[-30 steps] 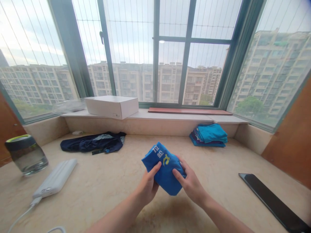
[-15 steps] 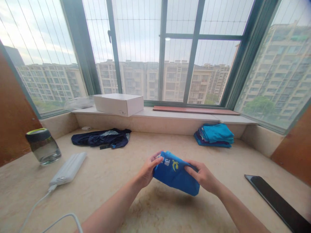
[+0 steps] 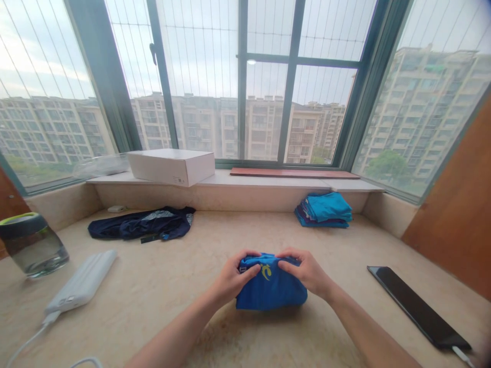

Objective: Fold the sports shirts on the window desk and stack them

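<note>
A folded blue garment (image 3: 270,290) with a yellow emblem is held low over the stone counter, in the middle of the head view; whether its lower edge touches the surface I cannot tell. My left hand (image 3: 238,273) grips its upper left part, thumb on the near face and fingers behind. On the upper right, my right hand (image 3: 305,268) pinches it the same way. Both thumbs point inward beside the emblem. Further back to the right lies a stack of folded blue clothes (image 3: 324,209). A dark navy garment (image 3: 143,225) lies loosely spread at the back left.
A water bottle (image 3: 34,245) and a white power bank (image 3: 82,281) with a cable stand at the left. A black phone (image 3: 418,306) with a cable lies at the right. On the window ledge are a white box (image 3: 172,166) and a reddish board (image 3: 295,174).
The blue garment has turned level and come lower, its emblem now between my thumbs. My hands have moved closer together along its top edge. The view has swung slightly to the right.
</note>
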### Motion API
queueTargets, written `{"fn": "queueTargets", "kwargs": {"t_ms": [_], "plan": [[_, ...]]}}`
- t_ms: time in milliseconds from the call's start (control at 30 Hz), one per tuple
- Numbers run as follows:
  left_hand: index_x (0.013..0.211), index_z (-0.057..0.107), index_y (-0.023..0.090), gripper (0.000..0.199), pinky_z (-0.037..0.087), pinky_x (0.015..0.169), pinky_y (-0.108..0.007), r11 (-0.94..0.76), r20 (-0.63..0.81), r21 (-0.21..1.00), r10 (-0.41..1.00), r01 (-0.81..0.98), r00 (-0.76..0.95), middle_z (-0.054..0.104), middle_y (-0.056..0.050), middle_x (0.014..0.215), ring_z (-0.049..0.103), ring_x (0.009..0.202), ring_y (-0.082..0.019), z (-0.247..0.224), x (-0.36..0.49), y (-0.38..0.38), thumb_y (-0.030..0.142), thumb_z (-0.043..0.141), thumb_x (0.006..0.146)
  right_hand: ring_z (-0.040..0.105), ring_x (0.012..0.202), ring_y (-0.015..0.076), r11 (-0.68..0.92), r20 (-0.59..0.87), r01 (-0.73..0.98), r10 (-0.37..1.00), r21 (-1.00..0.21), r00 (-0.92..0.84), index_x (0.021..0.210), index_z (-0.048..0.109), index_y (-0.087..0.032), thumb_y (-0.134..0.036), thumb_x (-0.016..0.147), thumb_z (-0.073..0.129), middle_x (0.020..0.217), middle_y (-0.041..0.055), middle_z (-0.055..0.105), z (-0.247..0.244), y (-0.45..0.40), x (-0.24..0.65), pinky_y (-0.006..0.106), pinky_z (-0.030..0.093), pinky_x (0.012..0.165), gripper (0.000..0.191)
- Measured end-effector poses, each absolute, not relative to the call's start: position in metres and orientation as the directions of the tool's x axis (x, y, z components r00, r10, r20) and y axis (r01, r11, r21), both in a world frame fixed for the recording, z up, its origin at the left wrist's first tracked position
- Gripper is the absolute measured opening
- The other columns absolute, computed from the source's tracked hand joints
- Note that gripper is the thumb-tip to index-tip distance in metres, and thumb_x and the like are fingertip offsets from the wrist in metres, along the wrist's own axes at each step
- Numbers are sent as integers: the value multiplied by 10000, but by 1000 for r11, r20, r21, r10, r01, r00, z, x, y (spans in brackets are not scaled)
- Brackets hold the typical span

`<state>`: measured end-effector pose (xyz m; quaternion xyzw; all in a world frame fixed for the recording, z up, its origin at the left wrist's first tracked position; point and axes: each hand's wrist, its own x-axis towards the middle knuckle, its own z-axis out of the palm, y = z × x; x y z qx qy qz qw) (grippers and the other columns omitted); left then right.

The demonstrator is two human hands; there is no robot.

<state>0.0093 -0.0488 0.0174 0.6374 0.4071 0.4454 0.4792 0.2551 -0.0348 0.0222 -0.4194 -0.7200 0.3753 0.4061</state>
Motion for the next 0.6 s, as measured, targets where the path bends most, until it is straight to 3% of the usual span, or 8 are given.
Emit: {"fn": "queueTargets", "kwargs": {"t_ms": [200,333,400,500,600], "plan": [[997,724,183,349,504,780,-298,-266,222,941,952,208,213,733,-31,853,658,837,-216,13,12,-45,499,691,854,720,918,264,301,244,289,945,-909,-218,993,798,-198,-574,780,756,956,72,789,16,-33,250,391,564,855,434],[980,735,181,359,499,781,-301,-268,242,935,961,233,135,739,-37,878,657,834,-220,8,16,-41,514,646,881,720,955,285,292,272,363,956,-885,-106,1065,787,-195,-525,824,733,1021,94,787,10,-29,249,422,566,883,412],[996,738,191,346,503,798,-311,-273,252,930,961,247,113,753,-43,915,668,861,-231,5,19,-40,502,625,895,694,1039,295,383,394,502,915,-775,-90,1077,785,-209,-436,893,679,1084,102,775,9,-32,248,466,523,972,311],[1021,740,208,318,510,849,-336,-271,262,924,962,270,70,770,-48,960,684,901,-249,1,20,-38,470,617,889,635,1152,299,520,553,685,808,-510,-203,1126,767,-247,-310,972,567,1207,103,731,8,-44,238,515,451,1046,260],[995,741,213,299,514,873,-356,-264,274,911,962,316,12,775,-53,958,695,903,-261,-2,17,-34,456,628,862,614,1198,276,621,506,685,760,-381,-408,1235,717,-278,-332,997,542,1315,90,679,5,-63,219,476,456,1049,301]]}}
